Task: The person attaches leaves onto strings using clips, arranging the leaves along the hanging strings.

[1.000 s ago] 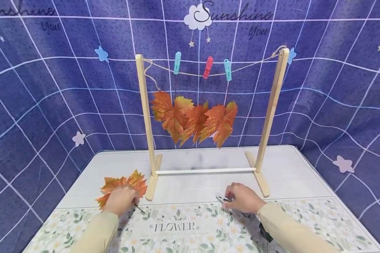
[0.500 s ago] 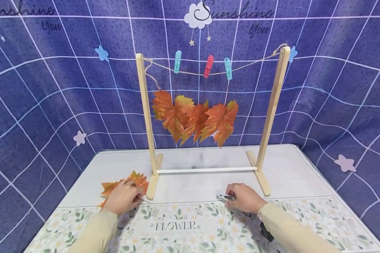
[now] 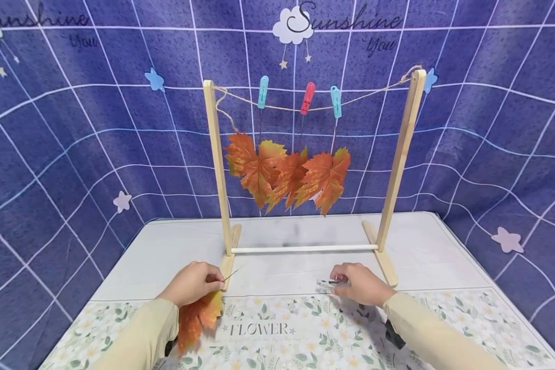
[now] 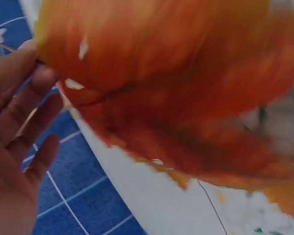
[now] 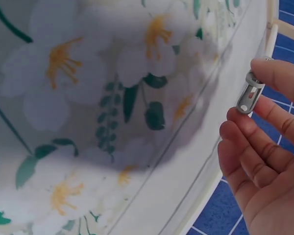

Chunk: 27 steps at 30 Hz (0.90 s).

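My left hand [image 3: 195, 283] pinches the thin stem of an orange maple leaf [image 3: 198, 319]. The leaf hangs below the hand over the flowered cloth, and its blade fills much of the left wrist view [image 4: 176, 88]. Between thumb and fingertips, my right hand [image 3: 362, 283] holds a grey clothespin [image 5: 250, 95], just above the table. Ahead stands a wooden frame [image 3: 403, 154] with a twine line [image 3: 282, 108] strung between its posts. Three similar leaves [image 3: 326, 177] hang by their stems from a blue clothespin [image 3: 263, 92], a red clothespin [image 3: 307, 98] and another blue clothespin [image 3: 336, 102].
A white crossbar [image 3: 305, 249] joins the frame's feet low over the white tabletop [image 3: 296, 277]. Flowered cloth [image 3: 268, 352] covers the near part of the table. A blue gridded curtain [image 3: 97, 154] surrounds the back and sides.
The left hand has lifted the leaf off the tabletop and moved right, so the blade now hangs down and the stem points up toward the frame. The right hand has barely shifted.
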### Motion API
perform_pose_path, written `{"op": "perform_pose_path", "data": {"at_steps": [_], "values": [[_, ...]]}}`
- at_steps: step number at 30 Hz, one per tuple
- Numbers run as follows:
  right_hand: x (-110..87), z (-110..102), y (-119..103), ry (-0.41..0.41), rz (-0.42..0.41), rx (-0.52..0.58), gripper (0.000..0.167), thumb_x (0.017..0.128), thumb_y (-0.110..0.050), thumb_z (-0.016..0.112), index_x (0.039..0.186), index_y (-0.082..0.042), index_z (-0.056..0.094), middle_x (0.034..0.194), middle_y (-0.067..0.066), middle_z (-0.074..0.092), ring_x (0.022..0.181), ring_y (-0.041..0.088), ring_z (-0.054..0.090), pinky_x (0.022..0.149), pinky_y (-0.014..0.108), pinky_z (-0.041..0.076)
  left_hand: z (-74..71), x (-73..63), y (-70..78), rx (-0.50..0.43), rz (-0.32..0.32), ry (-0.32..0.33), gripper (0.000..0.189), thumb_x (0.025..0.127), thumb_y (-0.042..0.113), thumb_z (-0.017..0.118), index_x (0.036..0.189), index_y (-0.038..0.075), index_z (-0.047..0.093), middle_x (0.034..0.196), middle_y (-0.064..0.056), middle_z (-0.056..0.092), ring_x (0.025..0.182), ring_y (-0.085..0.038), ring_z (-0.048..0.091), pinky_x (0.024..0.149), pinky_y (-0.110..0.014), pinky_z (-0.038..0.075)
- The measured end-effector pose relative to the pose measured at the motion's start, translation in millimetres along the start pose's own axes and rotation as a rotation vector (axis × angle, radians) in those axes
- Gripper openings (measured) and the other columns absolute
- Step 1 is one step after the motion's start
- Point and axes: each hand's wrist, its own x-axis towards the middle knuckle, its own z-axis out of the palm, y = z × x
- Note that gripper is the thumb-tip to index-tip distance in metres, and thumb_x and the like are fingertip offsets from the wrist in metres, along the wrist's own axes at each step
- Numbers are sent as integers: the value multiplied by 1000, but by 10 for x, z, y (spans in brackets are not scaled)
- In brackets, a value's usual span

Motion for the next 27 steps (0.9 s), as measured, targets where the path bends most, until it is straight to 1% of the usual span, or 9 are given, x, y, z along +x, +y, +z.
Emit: {"op": "perform_pose_path", "data": {"at_steps": [2,5,7,10,15,17,19,23,27], "values": [[5,-28,8,2,-8,18,16,88,-13,78,102,-8,72,86,-2,62,78,16,57,71,32,48,-14,33,51,-102,-29,-9,8,90,15,78,82,17,77,74,14,68,69,-4,57,69,-31,47],[17,-57,22,15,-4,21,17,89,-13,77,104,-6,73,86,-2,62,79,17,58,71,32,48,-43,77,108,-209,-59,8,2,89,13,78,88,13,79,75,10,70,71,-7,60,67,-29,48],[26,-79,23,28,6,17,20,89,-14,78,106,-4,73,86,-2,61,79,17,57,71,32,47,-75,100,143,-258,-73,27,3,90,13,78,92,13,79,77,8,71,73,-9,62,68,-31,49],[40,-122,19,62,35,17,23,87,-12,80,107,-2,73,87,-1,62,80,18,57,71,33,48,-125,128,194,-301,-78,63,6,91,16,77,95,13,80,80,6,72,82,-14,66,76,-36,52],[60,-253,15,114,54,25,21,84,-13,83,102,-6,74,91,0,65,84,19,60,72,32,50,-194,158,297,-338,-79,92,13,95,26,73,87,19,78,82,7,72,93,-18,68,78,-40,53],[71,-319,16,123,41,31,21,86,-16,83,103,-7,75,92,-1,66,84,17,60,71,31,50,-214,172,350,-342,-69,95,17,96,29,71,83,20,76,85,7,72,94,-19,68,78,-41,53],[80,-385,18,133,35,41,21,87,-17,81,104,-7,75,92,-3,67,84,16,60,72,30,51,-231,192,411,-337,-54,109,20,97,30,70,80,19,75,86,7,72,96,-18,69,81,-43,53],[87,-522,9,167,53,75,25,87,-13,81,108,-3,72,90,-1,65,84,17,60,75,34,52,-256,245,560,-323,-22,172,15,96,26,72,89,15,78,85,10,74,93,-17,70,87,-47,52],[83,-660,-6,254,96,109,27,83,-9,83,105,-1,69,92,5,68,87,23,64,79,38,54,-267,317,731,-308,-15,241,7,93,21,76,92,16,79,83,10,74,91,-18,70,85,-45,52]]}}
